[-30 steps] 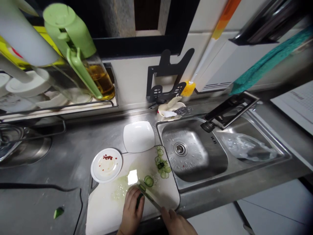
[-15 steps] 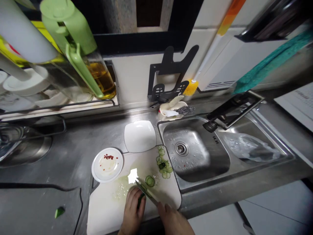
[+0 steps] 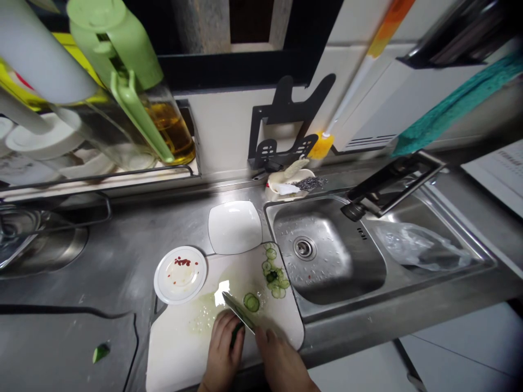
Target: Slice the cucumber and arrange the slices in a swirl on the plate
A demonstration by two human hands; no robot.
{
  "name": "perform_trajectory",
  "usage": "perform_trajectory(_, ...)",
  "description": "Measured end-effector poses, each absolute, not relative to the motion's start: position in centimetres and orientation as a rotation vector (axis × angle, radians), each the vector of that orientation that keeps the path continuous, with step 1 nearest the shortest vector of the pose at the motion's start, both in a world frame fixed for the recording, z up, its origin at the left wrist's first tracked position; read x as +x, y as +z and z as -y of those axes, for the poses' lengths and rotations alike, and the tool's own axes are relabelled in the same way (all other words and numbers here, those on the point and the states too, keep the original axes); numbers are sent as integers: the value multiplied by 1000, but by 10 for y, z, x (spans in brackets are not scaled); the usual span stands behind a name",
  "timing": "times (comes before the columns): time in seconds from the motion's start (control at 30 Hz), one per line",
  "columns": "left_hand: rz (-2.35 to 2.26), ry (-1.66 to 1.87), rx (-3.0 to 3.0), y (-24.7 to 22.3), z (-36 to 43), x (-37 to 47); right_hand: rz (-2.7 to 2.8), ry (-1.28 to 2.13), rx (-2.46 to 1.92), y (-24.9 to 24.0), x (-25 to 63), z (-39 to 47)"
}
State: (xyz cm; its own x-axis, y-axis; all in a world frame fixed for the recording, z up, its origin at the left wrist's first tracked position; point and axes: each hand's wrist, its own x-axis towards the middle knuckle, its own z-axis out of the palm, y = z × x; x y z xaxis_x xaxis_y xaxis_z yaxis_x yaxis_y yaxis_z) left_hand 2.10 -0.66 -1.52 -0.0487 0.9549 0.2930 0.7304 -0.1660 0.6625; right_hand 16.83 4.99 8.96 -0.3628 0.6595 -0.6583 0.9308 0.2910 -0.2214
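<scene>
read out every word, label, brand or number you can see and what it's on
Nothing is legible enough to quote.
Sheet: rows of print, too blurred to read.
Jar: dark marks, too blurred to tell if they are words.

The one view, worn on the head, looks from above the near edge of the cutting board [image 3: 175,348], facing forward and steeply down across it to the wall [image 3: 220,130] behind. It takes in a wide sweep: the sink [image 3: 368,267] right of the board, the green-lidded bottle [image 3: 169,130] beyond it to the left. The left hand [image 3: 224,343] and right hand [image 3: 281,362] enter at the board's near side, within arm's reach.
</scene>
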Motion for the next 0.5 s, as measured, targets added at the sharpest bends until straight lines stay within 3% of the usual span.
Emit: perform_trajectory(0.5,-1832,1035,1902,-15,9,22,-2133,-878,1427,114,205,-41)
